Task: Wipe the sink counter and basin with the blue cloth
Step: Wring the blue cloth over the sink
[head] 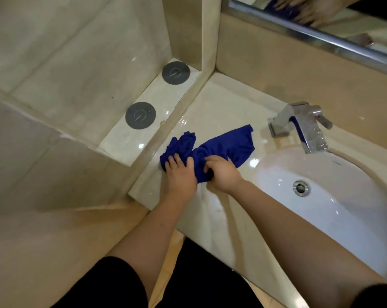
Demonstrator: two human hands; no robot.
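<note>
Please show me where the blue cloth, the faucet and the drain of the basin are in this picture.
blue cloth [228,143]: head view, on its flat, spread-out part.
faucet [310,134]: head view, on the top face of the spout.
drain [301,188]: head view, on the metal stopper at its middle.

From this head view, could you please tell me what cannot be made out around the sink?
Head view only:
- Basin: right part cut off by the frame edge.
- Counter under the cloth: hidden by cloth, left hand and right hand.
- Right hand's fingertips: curled into cloth folds.
- Mirror: only a strip shows; reflection blurred.
- Discs: marks too small to read.
</note>
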